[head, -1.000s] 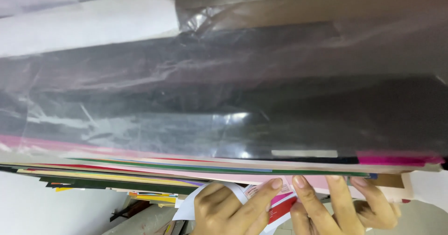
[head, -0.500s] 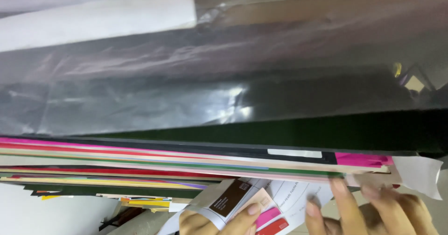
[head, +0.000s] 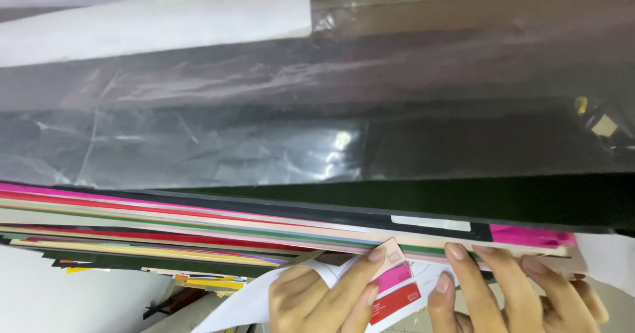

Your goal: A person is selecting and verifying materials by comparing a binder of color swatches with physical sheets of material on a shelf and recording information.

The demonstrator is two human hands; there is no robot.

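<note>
A thick stack of coloured paper sheets lies edge-on across the view: pink, red, green, cream and yellow layers under a black top sheet. My left hand pinches a white sheet that carries small pink and red swatch labels, just under the stack's edge. My right hand has its fingertips pressed against the lower layers of the stack near the right end, beside a bright pink tab.
Clear plastic wrap covers large dark sheets above the stack. A white sheet lies at the top left. More coloured paper pokes out below the stack.
The view has shifted and the stack's edge sits lower and more exposed. My left hand has slid the swatch sheet up to the stack; my right fingers now touch the layers.
</note>
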